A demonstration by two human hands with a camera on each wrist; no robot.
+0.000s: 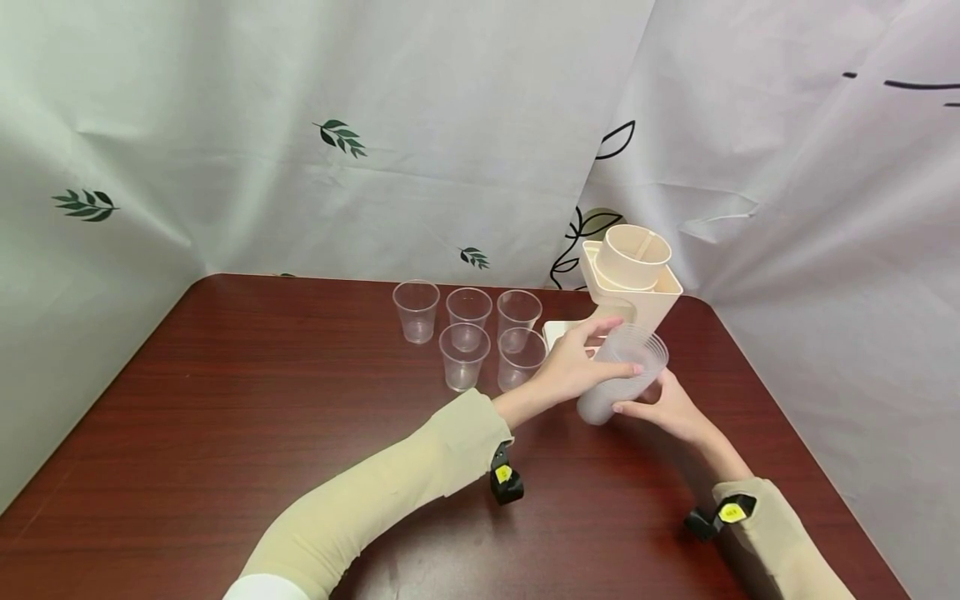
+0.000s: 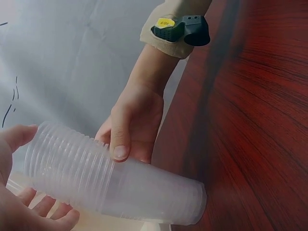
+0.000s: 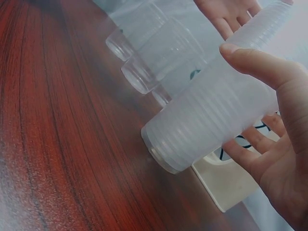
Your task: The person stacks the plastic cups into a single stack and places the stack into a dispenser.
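A tilted stack of nested clear plastic cups (image 1: pixel 624 367) is held between both hands above the right part of the table. My right hand (image 1: pixel 673 410) grips the stack around its middle, thumb on one side and fingers on the other, as the right wrist view shows. At the rim end, my left hand (image 1: pixel 573 363) holds the stack between thumb and fingers, while the stack's closed end (image 2: pixel 192 204) points down toward the tabletop. Several single clear cups (image 1: pixel 464 358) stand upright in two rows just left of my left hand.
Behind the hands stands a cream-coloured dispenser (image 1: pixel 643 304) with a round open tube on top and a flat base. The dark red wooden table (image 1: pixel 247 400) ends at a pale patterned curtain (image 1: pixel 420 200) behind and at the right.
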